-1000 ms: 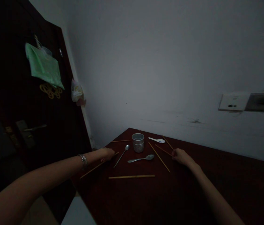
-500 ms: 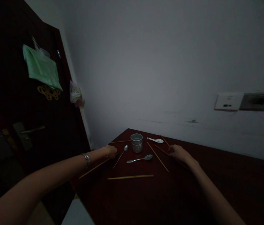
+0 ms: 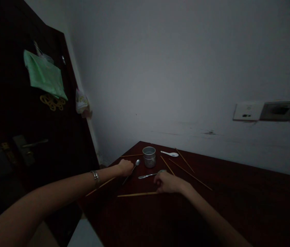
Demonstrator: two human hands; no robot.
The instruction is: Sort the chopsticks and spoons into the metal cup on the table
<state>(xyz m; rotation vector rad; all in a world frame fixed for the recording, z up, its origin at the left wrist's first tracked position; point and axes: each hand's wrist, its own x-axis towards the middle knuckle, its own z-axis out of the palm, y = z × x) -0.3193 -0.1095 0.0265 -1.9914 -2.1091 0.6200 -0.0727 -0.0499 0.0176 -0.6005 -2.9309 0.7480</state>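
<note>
Over dark surface [image 3: 134, 219] | right hand [image 3: 170, 181]: fingers half-curled by front chopstick [image 3: 137, 195], hold unclear | left hand [image 3: 125, 168]: fingers bunched, hold unclear | risk: right palm overlapping spoon [image 3: 146, 176], could drag it

You've got a shiny silver-toned band [image 3: 96, 178] around your left wrist, bracelet or watch, too dim to tell. Your left forearm [image 3: 65, 191] and right forearm [image 3: 208, 212] are bare, right wrist [image 3: 185, 188] too.
</note>
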